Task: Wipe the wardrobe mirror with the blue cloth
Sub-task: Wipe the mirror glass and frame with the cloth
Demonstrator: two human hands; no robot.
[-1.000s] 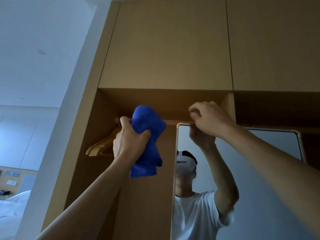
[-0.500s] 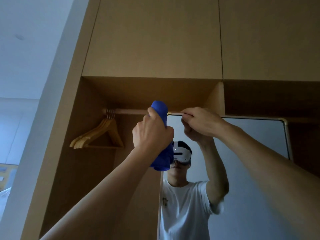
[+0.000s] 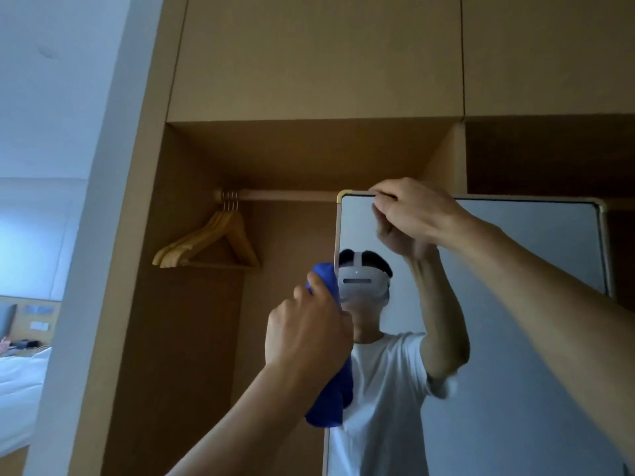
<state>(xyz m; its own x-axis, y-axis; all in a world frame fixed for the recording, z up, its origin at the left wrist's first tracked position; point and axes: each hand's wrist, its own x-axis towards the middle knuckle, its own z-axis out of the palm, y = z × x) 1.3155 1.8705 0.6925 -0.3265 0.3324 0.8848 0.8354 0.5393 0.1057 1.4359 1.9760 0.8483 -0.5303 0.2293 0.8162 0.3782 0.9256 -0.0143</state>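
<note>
the left hand (image 3: pixel 307 329) is nearest, fist curled tight around the bunched blue cloth (image 3: pixel 331 393), which pokes out above the knuckles and hangs below the wrist, right at the mirror's left edge. whether the cloth touches the glass cannot be told from here. further up, the right hand (image 3: pixel 414 211) pinches the top rail of the mirror (image 3: pixel 515 304) near its left corner, fingers hooked over the frame. behind, the wardrobe rod (image 3: pixel 292 195) carries wooden hangers (image 3: pixel 209 243) in the open bay, well apart from both hands.

the risk seems to be the mirror panel itself: it looks like a sliding or swinging piece, so a firm wipe could push it away if the right hand loosens. a balled cloth also gives little contact, likely leaving streaks, and fingers on the rim may smear the glass near the corner
</note>
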